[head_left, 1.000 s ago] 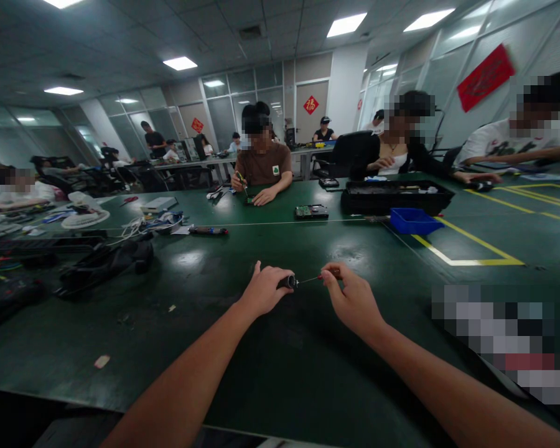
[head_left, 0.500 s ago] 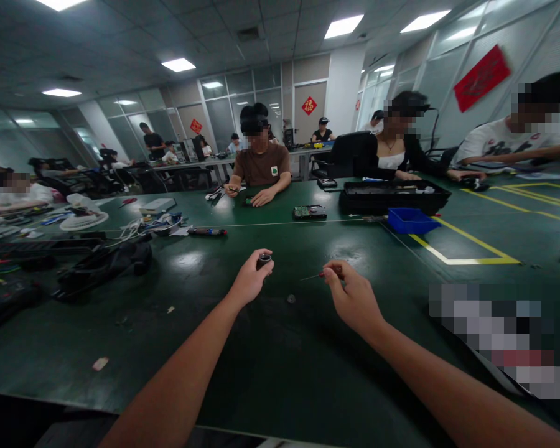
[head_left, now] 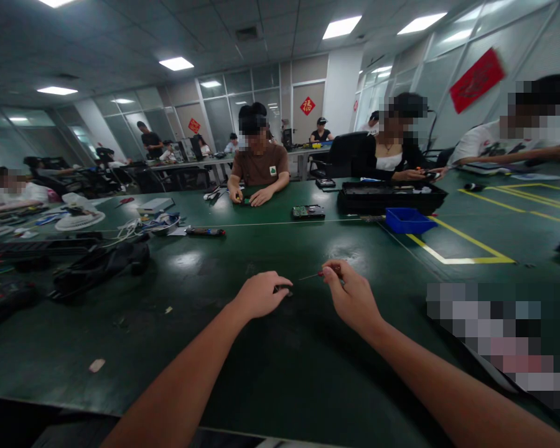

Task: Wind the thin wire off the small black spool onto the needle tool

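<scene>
My right hand (head_left: 352,295) is closed around a screwdriver (head_left: 320,274) with a red collar, its thin shaft pointing left over the table. To its left, my left hand (head_left: 259,295) is low over the table, with thumb and fingertips curled towards each other. A small dark cylindrical part (head_left: 279,288) shows between them, mostly covered by the fingers. Right by the fingertips lies a small grey disc (head_left: 289,294), partly hidden; whether the fingers touch it I cannot tell.
Farther back on the green table (head_left: 242,249) are a hard drive (head_left: 308,212), a blue bin (head_left: 408,221), a long black tray (head_left: 392,200) and a dark pen-like tool (head_left: 205,231). Black cases and cables lie left. A co-worker (head_left: 261,165) sits opposite.
My left hand has moved right and down with the dark cylindrical part, from above the table to the small disc. My right hand and the screwdriver have hardly moved.
</scene>
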`<action>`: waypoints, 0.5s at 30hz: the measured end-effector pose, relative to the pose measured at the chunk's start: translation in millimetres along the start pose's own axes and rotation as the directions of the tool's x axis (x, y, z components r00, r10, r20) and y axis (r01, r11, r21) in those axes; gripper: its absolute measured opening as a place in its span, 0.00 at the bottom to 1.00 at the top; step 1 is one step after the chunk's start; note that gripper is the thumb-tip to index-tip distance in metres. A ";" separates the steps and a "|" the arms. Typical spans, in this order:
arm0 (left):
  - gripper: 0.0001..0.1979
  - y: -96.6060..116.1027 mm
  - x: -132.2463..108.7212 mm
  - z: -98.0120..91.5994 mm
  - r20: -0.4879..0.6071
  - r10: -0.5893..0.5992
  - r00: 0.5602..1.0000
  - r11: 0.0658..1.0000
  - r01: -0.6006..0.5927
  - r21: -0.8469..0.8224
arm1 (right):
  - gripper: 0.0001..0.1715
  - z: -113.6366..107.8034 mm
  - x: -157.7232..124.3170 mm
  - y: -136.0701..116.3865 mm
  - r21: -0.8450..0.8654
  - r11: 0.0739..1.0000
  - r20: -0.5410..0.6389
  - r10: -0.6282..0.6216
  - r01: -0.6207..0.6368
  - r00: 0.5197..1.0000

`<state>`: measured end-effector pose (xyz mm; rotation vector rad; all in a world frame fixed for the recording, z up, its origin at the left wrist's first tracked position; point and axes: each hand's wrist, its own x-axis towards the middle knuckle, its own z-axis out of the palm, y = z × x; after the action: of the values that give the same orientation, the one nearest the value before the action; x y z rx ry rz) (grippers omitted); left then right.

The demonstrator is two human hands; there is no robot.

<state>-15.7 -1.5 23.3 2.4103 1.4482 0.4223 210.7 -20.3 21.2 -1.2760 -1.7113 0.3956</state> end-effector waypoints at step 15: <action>0.16 -17.4 6.4 2.2 -0.017 -0.219 0.976 0.832 0.178 -0.526 | 0.14 -5.3 -0.8 -4.9 -0.003 1.000 0.079 0.022 -0.021 0.997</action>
<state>-25.9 11.8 15.0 1.8093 1.3748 0.7551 212.3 -24.4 27.0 -1.2961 -1.7657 0.4630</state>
